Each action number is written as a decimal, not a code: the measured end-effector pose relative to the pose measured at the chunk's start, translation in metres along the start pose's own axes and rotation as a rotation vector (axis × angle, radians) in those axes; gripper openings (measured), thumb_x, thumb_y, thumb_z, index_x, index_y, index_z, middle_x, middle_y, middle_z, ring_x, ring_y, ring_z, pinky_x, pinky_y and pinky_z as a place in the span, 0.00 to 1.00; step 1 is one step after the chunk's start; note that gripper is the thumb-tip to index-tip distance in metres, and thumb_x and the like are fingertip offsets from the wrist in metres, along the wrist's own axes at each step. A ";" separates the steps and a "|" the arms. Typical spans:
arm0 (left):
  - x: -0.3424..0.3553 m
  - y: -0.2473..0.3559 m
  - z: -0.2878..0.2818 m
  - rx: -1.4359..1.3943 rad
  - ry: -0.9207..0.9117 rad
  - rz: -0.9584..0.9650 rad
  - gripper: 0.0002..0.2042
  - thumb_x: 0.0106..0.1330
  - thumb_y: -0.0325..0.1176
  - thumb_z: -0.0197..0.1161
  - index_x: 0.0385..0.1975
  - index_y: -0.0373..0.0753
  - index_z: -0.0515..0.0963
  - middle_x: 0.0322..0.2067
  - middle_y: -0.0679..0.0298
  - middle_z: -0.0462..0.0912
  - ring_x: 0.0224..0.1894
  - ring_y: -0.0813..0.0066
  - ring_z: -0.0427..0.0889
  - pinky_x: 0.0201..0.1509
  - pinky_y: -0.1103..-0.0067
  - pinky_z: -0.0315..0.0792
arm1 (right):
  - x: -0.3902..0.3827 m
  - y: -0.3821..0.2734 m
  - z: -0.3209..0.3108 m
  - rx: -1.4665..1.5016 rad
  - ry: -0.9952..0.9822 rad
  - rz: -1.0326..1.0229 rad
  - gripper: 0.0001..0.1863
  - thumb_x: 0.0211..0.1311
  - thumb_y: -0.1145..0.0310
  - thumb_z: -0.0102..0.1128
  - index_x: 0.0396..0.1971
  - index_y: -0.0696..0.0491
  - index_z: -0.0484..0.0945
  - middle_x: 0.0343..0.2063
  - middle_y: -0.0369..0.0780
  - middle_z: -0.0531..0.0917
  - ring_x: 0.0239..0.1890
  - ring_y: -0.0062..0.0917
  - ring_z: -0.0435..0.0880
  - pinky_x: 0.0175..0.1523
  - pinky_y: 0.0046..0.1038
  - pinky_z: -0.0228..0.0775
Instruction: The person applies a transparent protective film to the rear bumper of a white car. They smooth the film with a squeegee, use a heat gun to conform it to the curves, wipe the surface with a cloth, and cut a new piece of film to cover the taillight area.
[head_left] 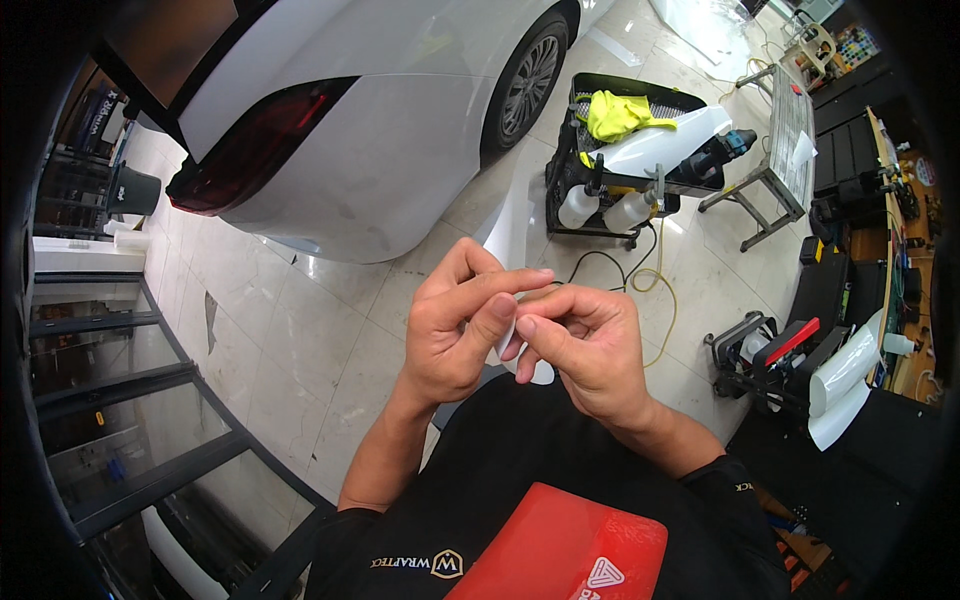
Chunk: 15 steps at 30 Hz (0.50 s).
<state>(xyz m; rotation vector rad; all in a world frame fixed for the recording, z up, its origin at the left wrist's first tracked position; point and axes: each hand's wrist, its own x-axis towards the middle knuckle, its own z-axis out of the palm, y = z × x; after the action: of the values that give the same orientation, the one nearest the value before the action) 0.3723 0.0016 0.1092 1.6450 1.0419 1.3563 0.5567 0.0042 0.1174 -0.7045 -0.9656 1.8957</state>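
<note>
My left hand [455, 325] and my right hand [588, 350] meet in front of my chest, fingertips almost touching. Both pinch a thin white sheet [510, 228], which looks like film. It stretches up beyond my fingers, and a smaller part of it shows below them. My left thumb and forefinger press together at its edge, while the right thumb and fingers grip just beside them. The exact spot where the fingertips hold it is partly hidden.
Ahead on the left stands a white car [400, 130]. A black cart [560, 190] carries spray bottles [628, 212], a yellow-green cloth [617, 115] and a power tool [715, 155]. Farther right are a metal bench [790, 150] and a low wheeled rack [745, 345]. A red pouch [570, 550] lies against my front.
</note>
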 end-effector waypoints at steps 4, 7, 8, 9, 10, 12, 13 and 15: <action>0.001 -0.002 0.000 0.026 0.000 0.015 0.15 0.79 0.39 0.64 0.51 0.35 0.90 0.29 0.67 0.76 0.35 0.77 0.70 0.37 0.79 0.65 | 0.001 0.000 0.000 -0.003 0.016 0.008 0.09 0.76 0.74 0.64 0.43 0.65 0.86 0.34 0.44 0.89 0.34 0.21 0.88 0.36 0.22 0.82; 0.001 -0.002 0.002 0.027 0.007 0.004 0.16 0.79 0.40 0.63 0.51 0.34 0.90 0.29 0.68 0.75 0.35 0.78 0.69 0.37 0.80 0.65 | 0.001 -0.001 -0.001 -0.001 0.018 0.014 0.08 0.76 0.75 0.64 0.43 0.65 0.86 0.34 0.45 0.89 0.34 0.22 0.88 0.37 0.22 0.82; 0.001 -0.002 0.002 0.026 0.008 -0.004 0.16 0.79 0.41 0.63 0.51 0.34 0.90 0.29 0.68 0.75 0.35 0.77 0.69 0.37 0.80 0.65 | 0.001 -0.001 -0.001 0.005 0.018 0.016 0.08 0.76 0.75 0.64 0.43 0.65 0.86 0.34 0.45 0.89 0.34 0.22 0.88 0.37 0.22 0.82; 0.001 -0.002 0.002 0.031 0.007 0.001 0.16 0.79 0.41 0.63 0.51 0.35 0.90 0.29 0.68 0.75 0.35 0.77 0.69 0.37 0.80 0.65 | 0.001 -0.001 0.000 0.006 0.021 0.014 0.08 0.76 0.75 0.64 0.43 0.65 0.86 0.33 0.45 0.89 0.34 0.22 0.88 0.37 0.22 0.82; 0.001 -0.002 0.002 0.035 0.007 0.005 0.16 0.79 0.41 0.63 0.51 0.35 0.90 0.29 0.68 0.75 0.35 0.77 0.69 0.37 0.80 0.65 | 0.001 -0.001 0.000 0.006 0.025 0.012 0.08 0.76 0.75 0.64 0.44 0.65 0.86 0.33 0.45 0.89 0.34 0.22 0.88 0.37 0.22 0.82; 0.000 -0.002 0.002 0.042 0.011 0.009 0.16 0.79 0.41 0.63 0.51 0.35 0.90 0.29 0.68 0.75 0.34 0.77 0.69 0.37 0.80 0.65 | 0.001 0.000 0.000 0.008 0.025 0.014 0.08 0.76 0.75 0.64 0.44 0.65 0.86 0.33 0.45 0.89 0.33 0.22 0.88 0.36 0.22 0.82; 0.000 -0.002 0.002 0.044 0.016 0.009 0.16 0.79 0.41 0.63 0.51 0.35 0.90 0.29 0.68 0.75 0.34 0.77 0.69 0.37 0.80 0.64 | 0.002 0.001 0.000 0.008 0.023 0.017 0.08 0.76 0.75 0.64 0.44 0.65 0.86 0.33 0.45 0.89 0.33 0.22 0.88 0.36 0.22 0.82; -0.001 -0.003 0.002 0.044 0.021 0.010 0.16 0.79 0.40 0.63 0.51 0.35 0.90 0.29 0.68 0.75 0.34 0.77 0.69 0.37 0.80 0.64 | 0.002 0.002 -0.001 0.010 0.021 0.021 0.08 0.76 0.75 0.64 0.44 0.65 0.86 0.33 0.44 0.89 0.32 0.22 0.88 0.36 0.22 0.81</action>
<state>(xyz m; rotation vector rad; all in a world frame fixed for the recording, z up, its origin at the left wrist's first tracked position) 0.3741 0.0020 0.1059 1.6729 1.0846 1.3691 0.5557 0.0057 0.1150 -0.7300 -0.9385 1.9067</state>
